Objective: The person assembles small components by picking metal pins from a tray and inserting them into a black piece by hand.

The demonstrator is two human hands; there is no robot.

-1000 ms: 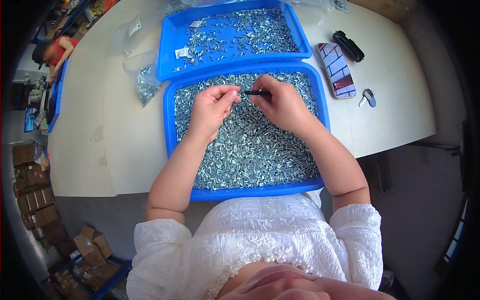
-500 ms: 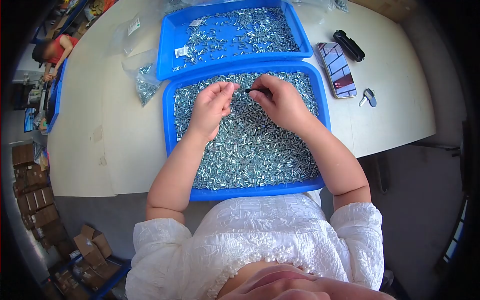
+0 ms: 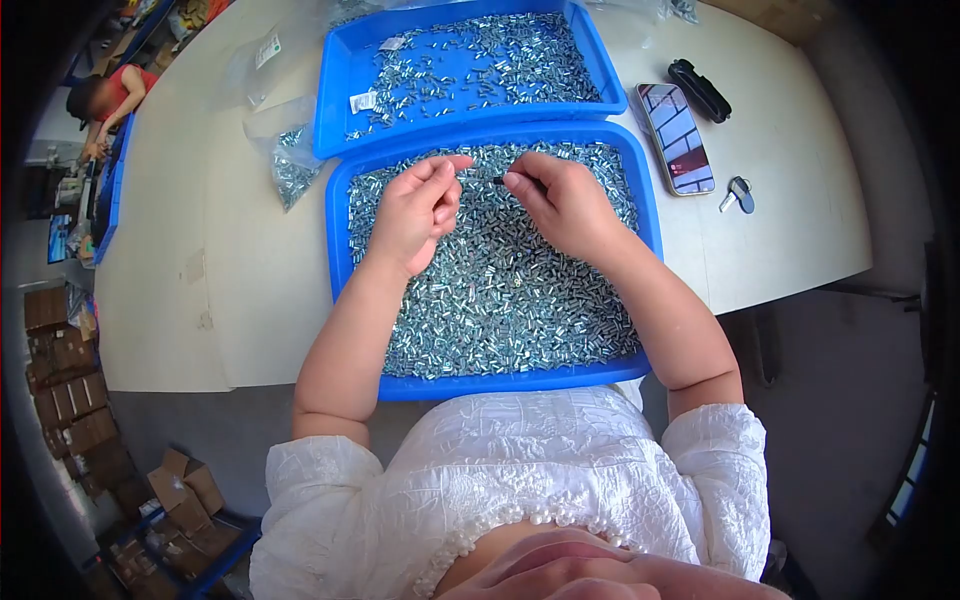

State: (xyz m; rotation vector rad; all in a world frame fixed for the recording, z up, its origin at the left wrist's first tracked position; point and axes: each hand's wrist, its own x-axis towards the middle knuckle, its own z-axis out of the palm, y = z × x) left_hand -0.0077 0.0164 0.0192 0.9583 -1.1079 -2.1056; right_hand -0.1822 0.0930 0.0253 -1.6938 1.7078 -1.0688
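Over the near blue tray (image 3: 650,200), full of small shiny metal sleeves (image 3: 500,300), both of my hands are raised and face each other. My right hand (image 3: 565,205) grips a thin black tool (image 3: 499,181), whose tip points left; most of it is hidden in my fingers. My left hand (image 3: 412,212) is closed, with the thumb against the index finger and the other fingers curled. Whether a small piece sits in that pinch is too small to tell. A small gap lies between the left fingertips and the tool's tip.
Behind stands a second blue tray (image 3: 335,85) with fewer metal sleeves. To its left lies a clear plastic bag (image 3: 293,165) of sleeves. A phone (image 3: 677,140), a black case (image 3: 700,92) and a key (image 3: 738,195) lie right. Another person (image 3: 115,100) works far left.
My left hand has shifted slightly left, away from the black tool's tip, and its index finger is straighter. My right hand has barely moved.
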